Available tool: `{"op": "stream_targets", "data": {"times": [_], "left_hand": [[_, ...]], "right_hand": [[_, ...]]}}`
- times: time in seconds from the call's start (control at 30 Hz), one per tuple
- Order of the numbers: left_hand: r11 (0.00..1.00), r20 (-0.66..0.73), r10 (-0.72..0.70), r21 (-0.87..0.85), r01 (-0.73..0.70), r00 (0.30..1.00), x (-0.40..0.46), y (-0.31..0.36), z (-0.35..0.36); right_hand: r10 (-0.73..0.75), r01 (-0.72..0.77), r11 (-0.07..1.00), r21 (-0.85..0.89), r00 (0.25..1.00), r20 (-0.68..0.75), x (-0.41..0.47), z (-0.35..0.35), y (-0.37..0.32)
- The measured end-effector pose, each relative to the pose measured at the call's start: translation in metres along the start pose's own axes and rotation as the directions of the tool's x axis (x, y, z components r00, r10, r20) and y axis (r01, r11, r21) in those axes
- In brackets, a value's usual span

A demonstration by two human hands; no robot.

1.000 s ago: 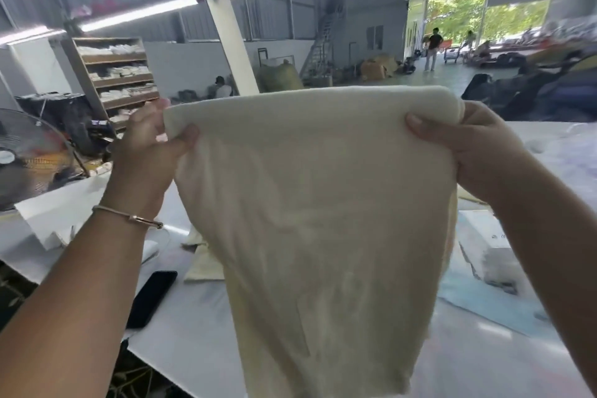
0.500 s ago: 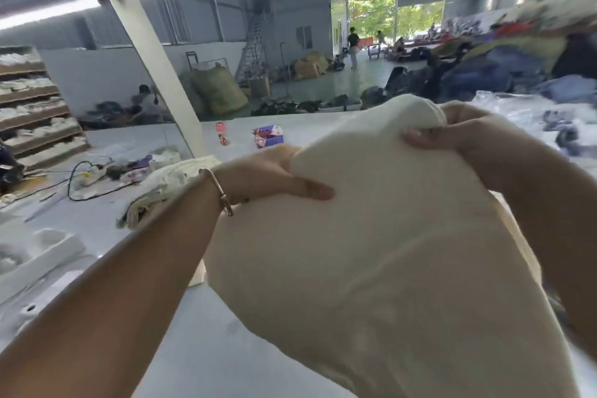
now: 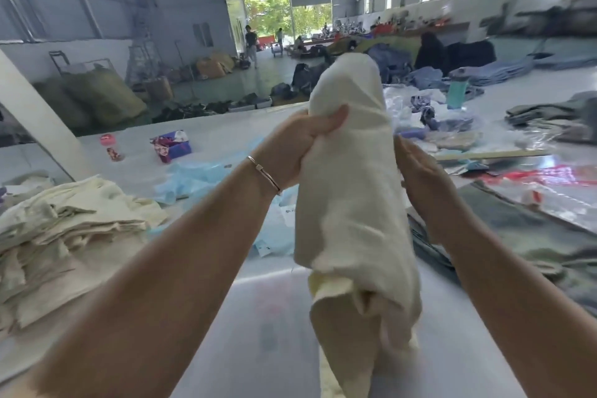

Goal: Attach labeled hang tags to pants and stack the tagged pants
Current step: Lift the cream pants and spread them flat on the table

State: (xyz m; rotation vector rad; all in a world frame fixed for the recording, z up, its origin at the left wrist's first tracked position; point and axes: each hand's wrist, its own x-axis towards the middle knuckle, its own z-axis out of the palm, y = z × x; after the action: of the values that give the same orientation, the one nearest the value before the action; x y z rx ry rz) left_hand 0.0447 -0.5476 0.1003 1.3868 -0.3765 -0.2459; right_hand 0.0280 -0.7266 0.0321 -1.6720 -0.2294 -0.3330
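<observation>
A cream pair of pants (image 3: 352, 191) hangs folded lengthwise in front of me, above the white table (image 3: 268, 326). My left hand (image 3: 302, 142) grips its left edge near the top, thumb pressed into the cloth. My right hand (image 3: 420, 171) is against the right side of the pants, its fingers hidden behind the fabric. A stack of cream pants (image 3: 64, 236) lies on the table at the left. No hang tag is visible on the held pants.
Light blue plastic sheets (image 3: 197, 178) and small paper slips lie behind the pants. A purple box (image 3: 172, 145) and a pink item (image 3: 108, 140) stand farther back. Dark garments (image 3: 533, 242), clear bags and a teal bottle (image 3: 457, 90) fill the right side.
The pants were spread wide between both hands; now the hands have come together and the cloth is folded into a narrow bundle. The view has swung right across the table.
</observation>
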Motion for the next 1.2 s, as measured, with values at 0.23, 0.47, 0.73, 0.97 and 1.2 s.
{"op": "stream_targets", "data": {"times": [0.23, 0.47, 0.73, 0.97, 1.2], "left_hand": [[0.947, -0.291, 0.176, -0.211, -0.243, 0.940, -0.067, -0.012, -0.083], [0.915, -0.698, -0.310, -0.034, 0.402, 0.645, -0.169, -0.185, -0.217], [0.174, -0.813, 0.046, 0.579, 0.797, 0.580, -0.177, -0.271, -0.246], [0.196, -0.370, -0.093, 0.903, 0.382, 0.924, -0.166, -0.309, -0.215], [0.225, -0.418, -0.074, 0.878, 0.423, 0.906, -0.159, -0.317, -0.216]], "right_hand": [[-0.228, 0.211, 0.864, -0.458, 0.974, 0.018, -0.007, 0.032, 0.007], [0.390, 0.264, 0.440, -0.858, 0.805, 0.447, -0.085, 0.131, 0.176], [0.333, 0.261, 0.392, -0.882, 0.854, 0.401, -0.129, 0.151, 0.238], [0.376, 0.247, 0.404, -0.881, 0.833, 0.406, -0.126, 0.148, 0.253], [0.384, -0.140, 0.079, -0.987, 0.918, -0.100, -0.070, 0.082, 0.255]]}}
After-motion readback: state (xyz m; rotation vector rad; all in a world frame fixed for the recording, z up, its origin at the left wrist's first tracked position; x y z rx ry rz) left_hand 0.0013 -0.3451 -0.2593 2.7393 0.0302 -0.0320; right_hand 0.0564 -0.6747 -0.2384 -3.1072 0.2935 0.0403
